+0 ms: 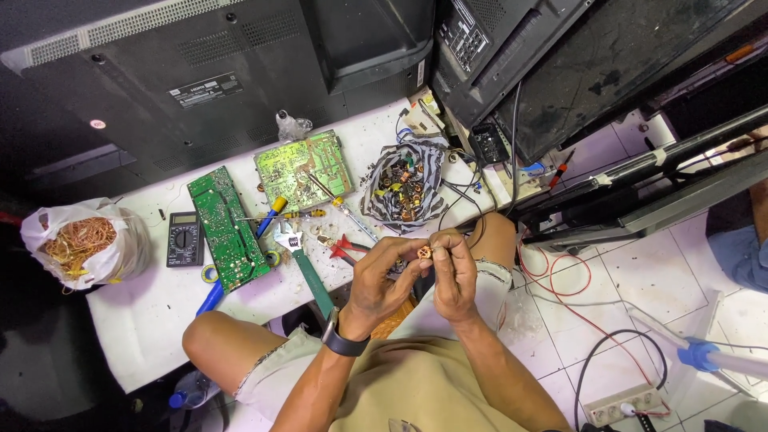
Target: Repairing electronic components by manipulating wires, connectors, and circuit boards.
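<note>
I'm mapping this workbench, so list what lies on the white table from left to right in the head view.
Plastic bag of copper wire → black multimeter → long green circuit board → yellow-green circuit board → red-handled pliers → striped cloth heaped with small parts.

1. The small copper-wound coil part (425, 254) sits pinched between the fingertips of both my hands, raised above my lap, just off the white table's near edge.
2. It looks like a tiny component with reddish-copper winding and a pale, yellowish body; finer detail is too small to tell.
3. My fingers cover most of it, so only its top face shows, turned up toward me.
</note>
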